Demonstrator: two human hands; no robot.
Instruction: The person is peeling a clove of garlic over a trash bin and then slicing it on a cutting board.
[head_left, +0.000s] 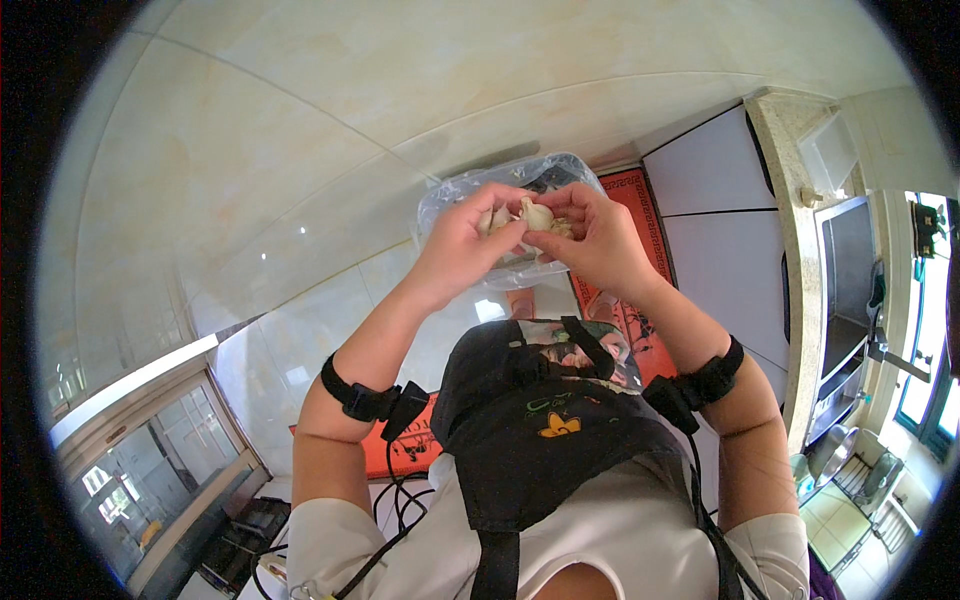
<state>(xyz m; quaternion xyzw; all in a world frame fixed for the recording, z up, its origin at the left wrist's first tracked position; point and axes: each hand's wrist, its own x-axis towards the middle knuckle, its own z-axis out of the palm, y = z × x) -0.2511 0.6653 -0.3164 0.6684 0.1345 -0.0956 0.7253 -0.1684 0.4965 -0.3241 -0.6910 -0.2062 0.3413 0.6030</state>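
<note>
Over a bin lined with a clear plastic bag (435, 206), both hands are raised close together. My right hand (604, 236) holds a pale garlic bulb (537, 216) with its stem end up, and flaky skin (561, 228) shows by its fingers. Whitish garlic pieces (491, 220) lie in the curled fingers of my left hand (461, 236). The left thumb tip reaches to the bulb's edge, nearly meeting the right thumb. Fingers and palms hide part of the garlic.
A red patterned mat (637, 195) runs beside white cabinets (716, 180) on the right. Above them, a stone countertop (787, 202) surrounds a sink (851, 277). Ahead rises a tiled wall (315, 150). Black cables (405, 499) hang by my left side.
</note>
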